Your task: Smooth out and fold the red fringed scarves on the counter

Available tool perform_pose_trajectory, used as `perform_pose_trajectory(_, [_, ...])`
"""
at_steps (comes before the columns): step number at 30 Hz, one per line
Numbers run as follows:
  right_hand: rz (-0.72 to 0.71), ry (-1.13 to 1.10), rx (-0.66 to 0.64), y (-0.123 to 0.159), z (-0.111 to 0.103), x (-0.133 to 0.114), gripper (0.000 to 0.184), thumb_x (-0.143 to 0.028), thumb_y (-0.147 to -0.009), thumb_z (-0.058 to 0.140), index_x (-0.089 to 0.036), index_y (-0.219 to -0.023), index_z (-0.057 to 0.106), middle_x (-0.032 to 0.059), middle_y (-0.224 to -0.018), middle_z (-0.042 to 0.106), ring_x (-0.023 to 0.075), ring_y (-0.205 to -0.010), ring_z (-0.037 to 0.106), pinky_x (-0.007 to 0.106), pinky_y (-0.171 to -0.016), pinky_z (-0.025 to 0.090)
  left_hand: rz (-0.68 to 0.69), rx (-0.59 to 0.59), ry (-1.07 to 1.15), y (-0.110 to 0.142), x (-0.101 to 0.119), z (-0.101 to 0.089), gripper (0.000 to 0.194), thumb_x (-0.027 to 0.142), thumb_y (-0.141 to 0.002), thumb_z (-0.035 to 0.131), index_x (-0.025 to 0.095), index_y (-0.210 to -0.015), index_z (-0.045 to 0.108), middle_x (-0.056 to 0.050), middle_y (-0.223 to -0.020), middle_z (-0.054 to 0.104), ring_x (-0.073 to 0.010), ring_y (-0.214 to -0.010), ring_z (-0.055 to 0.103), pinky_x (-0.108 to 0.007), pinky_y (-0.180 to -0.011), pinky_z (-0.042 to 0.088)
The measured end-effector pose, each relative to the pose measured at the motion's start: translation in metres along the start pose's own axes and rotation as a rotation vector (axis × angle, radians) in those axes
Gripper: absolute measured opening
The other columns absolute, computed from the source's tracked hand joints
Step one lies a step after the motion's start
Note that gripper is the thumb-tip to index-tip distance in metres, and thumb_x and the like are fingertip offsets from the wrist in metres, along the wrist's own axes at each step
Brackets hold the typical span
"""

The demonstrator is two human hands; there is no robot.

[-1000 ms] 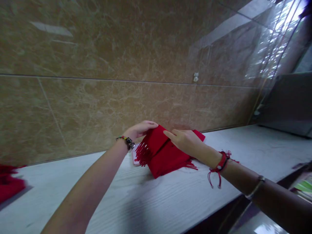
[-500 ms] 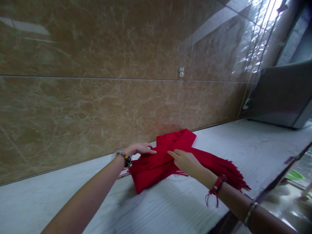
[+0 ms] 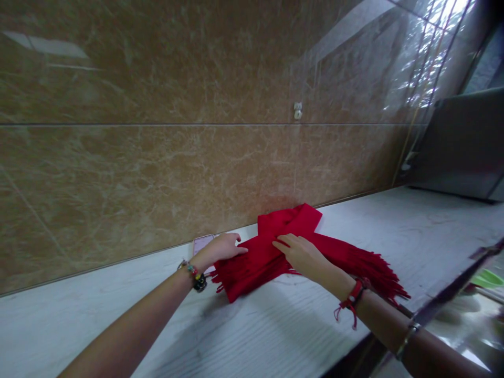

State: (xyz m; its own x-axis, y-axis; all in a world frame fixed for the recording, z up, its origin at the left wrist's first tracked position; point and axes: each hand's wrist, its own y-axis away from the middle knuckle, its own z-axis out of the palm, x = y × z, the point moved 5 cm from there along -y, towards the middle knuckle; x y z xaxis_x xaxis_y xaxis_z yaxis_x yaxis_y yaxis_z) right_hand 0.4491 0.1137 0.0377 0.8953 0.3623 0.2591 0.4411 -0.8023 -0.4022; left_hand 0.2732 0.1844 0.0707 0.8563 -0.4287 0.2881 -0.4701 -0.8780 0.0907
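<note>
One wall (image 3: 157, 173) stands behind one counter (image 3: 374, 226). Right: one grey box (image 3: 460, 142), contents hidden. Centre: one red scarf (image 3: 260, 252) under two hands: left hand (image 3: 224, 247), thumb and forefinger spread; right hand (image 3: 301, 252), fingers bent, pinch unclear. Lower right: one green bowl (image 3: 488, 278), contents unclear. Lower centre: one phone (image 3: 202, 242).

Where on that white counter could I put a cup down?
The white counter looks bare between the red fringed cloth and the grey box, along the wall left of the phone-like item, and between the forearms before the cloth. It's crowded mid-counter, with both hands on the cloth.
</note>
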Motion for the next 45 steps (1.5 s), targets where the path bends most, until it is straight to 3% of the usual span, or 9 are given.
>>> perform_pose_trajectory(4, [-0.096,-0.068,0.022,-0.002,-0.007,-0.006,0.048,-0.002,-0.079,0.039,-0.016,-0.125,0.046,0.0115,-0.125,0.051,0.0207,-0.112,0.046,0.037,-0.09,0.04,-0.037,0.019,-0.096,0.004,-0.007,-0.011,0.041,0.036,-0.072,0.056,0.011,-0.104,0.058,-0.011,-0.081,0.067,-0.0235,-0.071,0.061,-0.03,-0.063,0.042])
perform_pose_trajectory(9, [-0.212,-0.107,-0.096,0.002,-0.015,-0.022,0.055,-0.003,-0.075,0.042,-0.01,-0.129,0.04,0.013,-0.132,0.043,0.021,-0.123,0.035,0.042,-0.102,0.027,0.009,0.185,-0.205,0.03,0.003,-0.011,0.042,0.036,-0.079,0.051,0.012,-0.113,0.053,-0.02,-0.116,0.054,-0.0337,-0.107,0.049,-0.043,-0.088,0.034])
perform_pose_trajectory(11, [-0.232,-0.124,-0.118,0.003,-0.019,-0.029,0.06,-0.01,-0.074,0.046,-0.008,-0.133,0.034,0.0138,-0.137,0.036,0.0217,-0.128,0.027,0.042,-0.104,0.023,0.134,0.199,-0.205,0.042,0.014,0.002,0.048,0.042,-0.082,0.045,0.015,-0.122,0.046,-0.018,-0.13,0.043,-0.032,-0.118,0.04,-0.044,-0.096,0.027])
perform_pose_trajectory(13, [-0.249,-0.141,-0.145,0.002,-0.017,-0.037,0.064,-0.017,-0.073,0.05,-0.006,-0.133,0.032,0.0147,-0.139,0.032,0.0223,-0.129,0.024,0.042,-0.106,0.02,0.255,0.108,-0.194,0.052,0.021,0.022,0.065,0.052,-0.079,0.046,0.015,-0.13,0.035,-0.018,-0.14,0.029,-0.0318,-0.127,0.027,-0.043,-0.101,0.022])
perform_pose_trajectory(16, [-0.269,-0.129,-0.171,-0.003,-0.003,-0.046,0.07,-0.021,-0.07,0.055,-0.001,-0.133,0.031,0.0172,-0.138,0.032,0.025,-0.129,0.024,0.041,-0.106,0.019,0.273,-0.002,-0.217,0.058,0.019,0.049,0.093,0.054,-0.065,0.06,0.01,-0.137,0.02,-0.02,-0.145,0.015,-0.033,-0.132,0.013,-0.044,-0.104,0.017])
perform_pose_trajectory(23, [-0.275,-0.014,-0.087,-0.01,0.029,-0.052,0.064,-0.008,-0.069,0.051,0.0,-0.13,0.035,0.0188,-0.135,0.037,0.0268,-0.124,0.034,0.041,-0.103,0.029,0.266,0.11,-0.314,0.053,0.011,0.063,0.089,0.034,-0.061,0.061,0.007,-0.136,0.021,-0.018,-0.143,0.023,-0.031,-0.13,0.021,-0.042,-0.105,0.021])
perform_pose_trajectory(36, [-0.333,0.189,0.115,0.005,0.029,-0.068,0.048,0.002,-0.077,0.034,-0.003,-0.123,0.045,0.0171,-0.127,0.048,0.0235,-0.115,0.046,0.037,-0.094,0.041,0.266,0.187,-0.386,0.072,0.011,0.075,0.069,0.018,-0.07,0.049,0.008,-0.133,0.026,-0.018,-0.141,0.027,-0.0309,-0.129,0.024,-0.044,-0.103,0.022])
perform_pose_trajectory(40, [-0.35,0.173,0.132,0.003,0.017,-0.091,0.046,0.003,-0.076,0.035,-0.001,-0.121,0.047,0.0181,-0.124,0.05,0.024,-0.113,0.048,0.036,-0.092,0.043,0.25,0.167,-0.391,0.09,0.001,0.069,0.07,0.015,-0.068,0.049,0.007,-0.133,0.027,-0.018,-0.141,0.028,-0.0304,-0.129,0.024,-0.044,-0.104,0.021])
perform_pose_trajectory(45, [-0.371,0.068,0.195,-0.004,-0.001,-0.148,0.043,-0.001,-0.079,0.038,-0.002,-0.121,0.047,0.0186,-0.122,0.052,0.0248,-0.112,0.049,0.038,-0.09,0.044,0.171,0.118,-0.384,0.138,-0.037,0.062,0.075,0.013,-0.063,0.05,0.009,-0.134,0.028,-0.015,-0.143,0.025,-0.0291,-0.13,0.021,-0.045,-0.105,0.02])
